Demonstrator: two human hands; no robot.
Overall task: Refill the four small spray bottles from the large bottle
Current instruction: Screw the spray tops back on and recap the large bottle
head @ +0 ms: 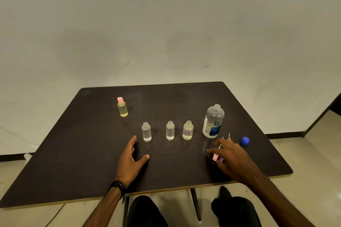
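Three uncapped small bottles (pixel 170 131) are standing mid-bench beyond our left hand (pixel 132 156), lying spread flat; our right hand (pixel 233 158) is closing on pink spray caps (pixel 215 157) near the large bottle (pixel 213 121).

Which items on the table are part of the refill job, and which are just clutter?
Job:
large bottle, uncapped
blue cap
three open small bottles
capped yellow bottle
spray tops under the right hand

Not job:
nothing else lies on the table; the left hand rests open on it
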